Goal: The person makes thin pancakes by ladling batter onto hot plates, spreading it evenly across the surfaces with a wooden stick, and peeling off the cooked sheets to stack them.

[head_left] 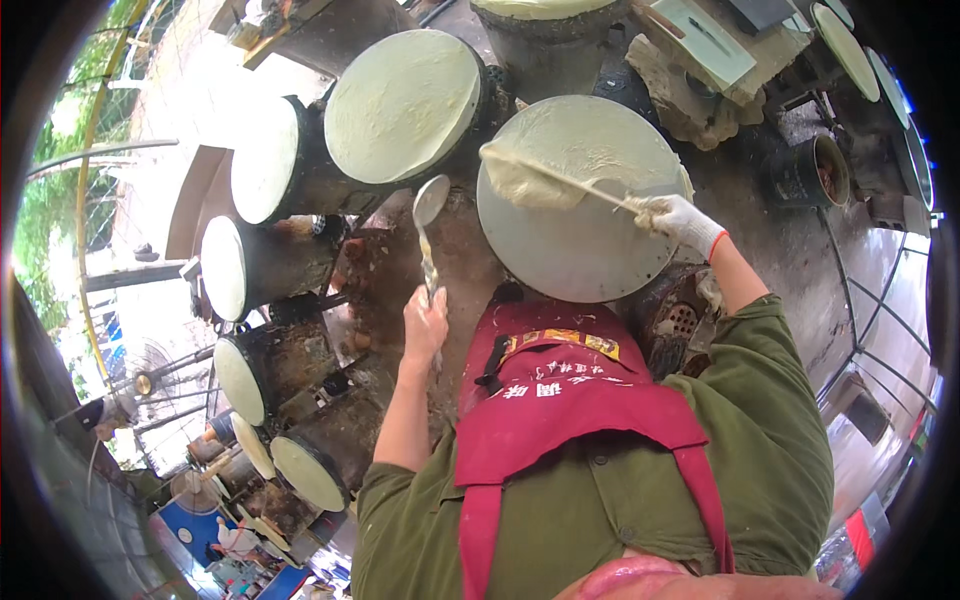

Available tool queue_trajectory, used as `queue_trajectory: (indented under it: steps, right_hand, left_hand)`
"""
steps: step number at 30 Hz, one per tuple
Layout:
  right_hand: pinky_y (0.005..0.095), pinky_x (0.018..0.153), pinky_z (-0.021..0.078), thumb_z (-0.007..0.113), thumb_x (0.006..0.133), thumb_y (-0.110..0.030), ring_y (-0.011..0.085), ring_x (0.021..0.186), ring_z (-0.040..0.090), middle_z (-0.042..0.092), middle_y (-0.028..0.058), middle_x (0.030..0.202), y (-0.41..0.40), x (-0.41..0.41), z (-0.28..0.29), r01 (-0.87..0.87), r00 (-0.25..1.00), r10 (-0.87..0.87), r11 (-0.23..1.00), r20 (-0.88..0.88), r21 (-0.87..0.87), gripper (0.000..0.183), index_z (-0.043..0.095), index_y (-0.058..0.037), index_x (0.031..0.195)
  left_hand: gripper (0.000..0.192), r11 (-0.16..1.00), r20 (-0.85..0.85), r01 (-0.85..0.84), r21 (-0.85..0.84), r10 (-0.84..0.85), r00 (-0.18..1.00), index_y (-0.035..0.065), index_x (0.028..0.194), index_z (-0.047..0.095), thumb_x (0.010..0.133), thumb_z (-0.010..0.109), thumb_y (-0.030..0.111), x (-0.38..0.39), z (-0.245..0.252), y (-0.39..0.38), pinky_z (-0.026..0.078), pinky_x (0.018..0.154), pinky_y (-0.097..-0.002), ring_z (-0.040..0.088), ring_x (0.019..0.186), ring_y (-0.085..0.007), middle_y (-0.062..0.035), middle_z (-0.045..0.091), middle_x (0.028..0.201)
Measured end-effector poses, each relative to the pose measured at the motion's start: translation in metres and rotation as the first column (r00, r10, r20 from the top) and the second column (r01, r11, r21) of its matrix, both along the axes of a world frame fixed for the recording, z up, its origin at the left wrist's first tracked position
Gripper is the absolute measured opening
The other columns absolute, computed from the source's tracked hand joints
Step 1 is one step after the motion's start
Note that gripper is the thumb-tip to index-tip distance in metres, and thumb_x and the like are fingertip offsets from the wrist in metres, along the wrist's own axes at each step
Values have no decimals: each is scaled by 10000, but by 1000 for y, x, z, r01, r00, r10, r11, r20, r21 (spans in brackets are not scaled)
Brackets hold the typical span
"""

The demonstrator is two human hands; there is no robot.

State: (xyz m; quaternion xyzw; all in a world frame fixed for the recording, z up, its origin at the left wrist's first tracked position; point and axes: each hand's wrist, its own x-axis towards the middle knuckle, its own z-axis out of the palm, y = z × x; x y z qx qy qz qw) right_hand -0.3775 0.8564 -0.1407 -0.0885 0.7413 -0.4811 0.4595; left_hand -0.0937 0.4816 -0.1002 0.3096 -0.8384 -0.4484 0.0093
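Observation:
My left hand [426, 326] is bare and grips the handle of a metal ladle [431, 201], its bowl raised left of the nearest griddle. Pale residue coats part of the ladle's handle. My right hand [679, 219], in a white knitted glove, holds a long thin spreader [581, 182] over the round flat griddle [577, 259]. Along the spreader's far side hangs a thick fold of pale batter or dough [536, 180]. A thin layer of batter [600, 135] covers the griddle's far half, while grey surface shows on the near half.
Further round griddles coated pale, such as this large one [405, 105], stand on drum stoves ahead and down the left. A stand at the upper right bears a pale board [709, 41]. A bucket [831, 171] stands right; a perforated fuel briquette [682, 322] lies near my apron.

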Motion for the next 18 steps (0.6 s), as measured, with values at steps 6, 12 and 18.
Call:
queue_trajectory:
  steps: [6, 12, 18]
  right_hand:
    - [236, 856, 465, 666, 778, -9, 81, 962, 564, 597, 67, 1186, 31, 14, 11, -36, 999, 42, 988, 34, -148, 446, 560, 0, 1211]
    - [187, 564, 431, 645, 834, -106, 42, 649, 509, 600, -47, 873, -3, -4, -6, -68, 998, 67, 993, -10, -93, 423, 559, -87, 1247]
    - [179, 421, 353, 644, 826, -108, 23, 540, 462, 604, -53, 804, 32, 45, 16, -118, 949, 107, 993, 296, 18, 479, 528, -170, 1287]
  left_hand:
    - [181, 904, 31, 230, -360, -235, 972, -32, 800, 509, 874, 539, 130, -68, 3, -3, 457, 603, -465, 581, 721, -435, -275, 578, 713]
    - [199, 738, 324, 462, -492, -338, 884, -30, 878, 492, 883, 520, 167, -65, 14, 10, 485, 616, -483, 593, 728, -440, -264, 589, 704]
    - [181, 697, 453, 601, -392, -422, 785, 2, 887, 475, 890, 486, 182, 10, 35, 38, 490, 559, -501, 605, 634, -415, -229, 603, 679]
